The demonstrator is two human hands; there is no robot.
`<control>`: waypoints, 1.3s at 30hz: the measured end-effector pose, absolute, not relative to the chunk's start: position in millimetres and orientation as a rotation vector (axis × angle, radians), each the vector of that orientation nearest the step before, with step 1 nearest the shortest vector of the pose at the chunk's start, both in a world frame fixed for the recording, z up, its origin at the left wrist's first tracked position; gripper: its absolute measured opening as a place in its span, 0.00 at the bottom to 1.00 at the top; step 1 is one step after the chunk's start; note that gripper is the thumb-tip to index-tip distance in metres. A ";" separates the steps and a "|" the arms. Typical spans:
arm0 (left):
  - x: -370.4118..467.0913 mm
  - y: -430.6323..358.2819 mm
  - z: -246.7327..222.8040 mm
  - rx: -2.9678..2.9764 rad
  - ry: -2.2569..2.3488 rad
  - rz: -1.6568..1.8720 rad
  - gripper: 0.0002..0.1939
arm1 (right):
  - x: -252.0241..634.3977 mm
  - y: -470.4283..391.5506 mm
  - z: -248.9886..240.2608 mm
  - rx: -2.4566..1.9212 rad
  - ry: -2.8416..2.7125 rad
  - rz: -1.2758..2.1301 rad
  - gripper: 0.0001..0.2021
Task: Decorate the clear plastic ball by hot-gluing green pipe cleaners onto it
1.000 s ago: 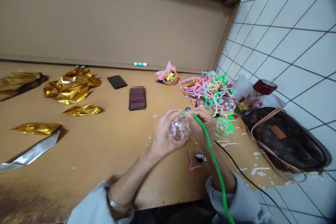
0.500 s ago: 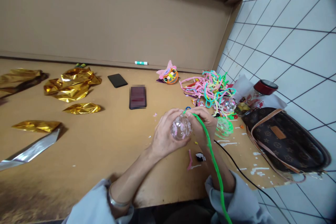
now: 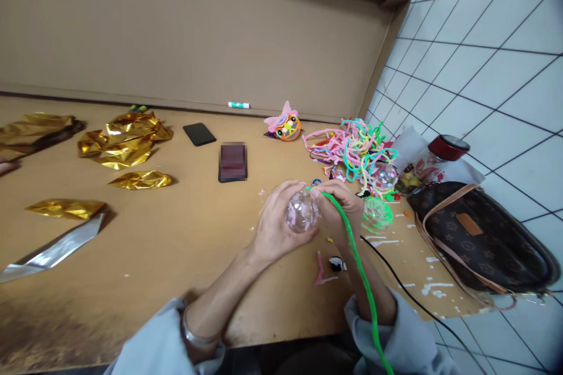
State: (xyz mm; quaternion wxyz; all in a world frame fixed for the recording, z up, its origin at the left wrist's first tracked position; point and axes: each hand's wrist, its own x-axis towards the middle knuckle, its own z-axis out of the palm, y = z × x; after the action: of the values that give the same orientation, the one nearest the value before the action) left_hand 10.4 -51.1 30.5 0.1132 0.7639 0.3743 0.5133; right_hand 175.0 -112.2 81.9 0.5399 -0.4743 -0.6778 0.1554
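Observation:
Wrapped around a clear ball (image 3: 302, 212) with pinkish patches is my left hand (image 3: 275, 225), its thumb under the ball. On the ball's right, my right hand (image 3: 341, 211) pinches a fuzzy green strand (image 3: 357, 258) near the top of the ball. The strand's short end shows at the fingertips, and its long part hangs down over my right forearm. A second ball wound with green (image 3: 377, 214) lies just right of my right hand.
Behind my hands are a tangle of coloured strands (image 3: 352, 149) and an owl-like ornament (image 3: 285, 126). A brown handbag (image 3: 488, 234) and red-lidded jar (image 3: 447, 149) stand right. Gold foil (image 3: 125, 140), a black phone (image 3: 199, 134) and a dark wallet-like item (image 3: 233, 162) lie left.
The view has shifted slightly, moving the table items a little right. Part of another person's hand has appeared at the left edge. My hands keep nearly the same hold on ball and strand.

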 end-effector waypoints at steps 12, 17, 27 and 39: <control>9.4 -49.1 29.7 2.226 1.105 1.527 0.39 | 160.6 -57.0 66.6 -1.140 -1.636 0.398 0.17; 9.0 -49.5 28.1 2.225 1.126 1.527 0.41 | 160.6 -49.2 64.7 -1.130 -1.612 0.400 0.15; 11.1 -50.4 31.1 2.146 1.105 1.498 0.41 | 154.1 -45.1 68.3 -1.045 -1.182 0.569 0.04; -19.3 -30.1 42.3 1.936 1.259 1.547 0.39 | 165.1 -30.9 53.8 -1.171 -1.057 1.050 0.12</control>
State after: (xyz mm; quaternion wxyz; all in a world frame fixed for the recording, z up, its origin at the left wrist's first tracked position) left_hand -19.3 -30.1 42.3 0.1802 0.6852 0.4454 0.5474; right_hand 165.1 -30.9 53.8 0.5839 -0.5016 -0.4527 0.4501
